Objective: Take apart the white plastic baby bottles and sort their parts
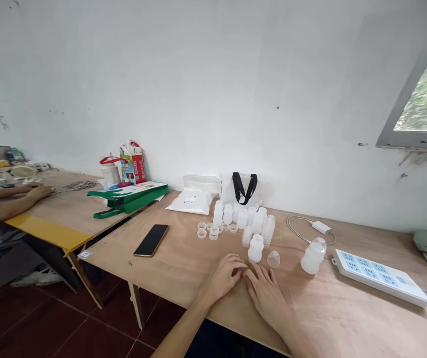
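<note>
Translucent white plastic bottle (256,248) is showing a milky tone. White rectangular power strip (379,276) is carrying pale blue socket panels. White bag (227,189) is showing black straps. Green fabric tote bag (140,200) is showing solid colour. Dark red floor tiles (67,323) are forming a grid pattern.

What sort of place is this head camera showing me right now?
Probably a simple workshop or packing room: plywood tables along a bare white wall, loose translucent plastic bottles and rings laid out, and a co-worker at the next table.
</note>
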{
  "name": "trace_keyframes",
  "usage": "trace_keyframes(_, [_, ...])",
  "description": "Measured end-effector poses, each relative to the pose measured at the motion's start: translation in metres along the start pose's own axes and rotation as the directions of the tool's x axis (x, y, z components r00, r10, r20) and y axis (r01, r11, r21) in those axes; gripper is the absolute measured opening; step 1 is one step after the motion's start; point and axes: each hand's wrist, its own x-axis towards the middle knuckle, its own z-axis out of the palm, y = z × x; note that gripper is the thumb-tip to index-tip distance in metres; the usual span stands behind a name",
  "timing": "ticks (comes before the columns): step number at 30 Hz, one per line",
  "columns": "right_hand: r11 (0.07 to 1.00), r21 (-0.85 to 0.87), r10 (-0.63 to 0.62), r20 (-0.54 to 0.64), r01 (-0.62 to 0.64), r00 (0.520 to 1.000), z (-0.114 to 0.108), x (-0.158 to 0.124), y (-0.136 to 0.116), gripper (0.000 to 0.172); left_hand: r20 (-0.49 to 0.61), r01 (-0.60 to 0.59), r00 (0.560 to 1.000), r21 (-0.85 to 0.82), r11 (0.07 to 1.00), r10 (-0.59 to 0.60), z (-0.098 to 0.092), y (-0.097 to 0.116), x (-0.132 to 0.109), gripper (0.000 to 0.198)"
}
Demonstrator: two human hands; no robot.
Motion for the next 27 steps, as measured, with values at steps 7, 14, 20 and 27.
trace_keyframes(7, [0.982, 0.183, -0.046, 0.019, 0.042, 0.999, -0.011, 0.005, -0.003, 0.037, 0.022, 0.078, 0.997, -0.057, 0.995, -0.077, -0.012, 0.009, -0.002, 0.025])
trace_keyframes(14, [0.953, 0.3, 0.004, 0.076, -0.026, 0.997, -0.025, 0.009, -0.01, 0.022, 0.041, 0.126, 0.992, -0.132, 0.983, -0.122, -0.019, 0.018, -0.005, 0.021])
trace_keyframes(20, [0.955, 0.295, -0.004, 0.043, -0.009, 0.999, -0.021, 0.008, -0.009, 0.025, 0.051, 0.104, 0.994, -0.146, 0.984, -0.098, -0.017, 0.009, -0.001, 0.036])
trace_keyframes(27, [0.974, 0.224, -0.034, 0.021, 0.028, 0.999, -0.012, 0.009, -0.007, 0.021, -0.023, 0.14, 0.989, -0.081, 0.987, -0.143, -0.004, 0.002, -0.001, 0.029])
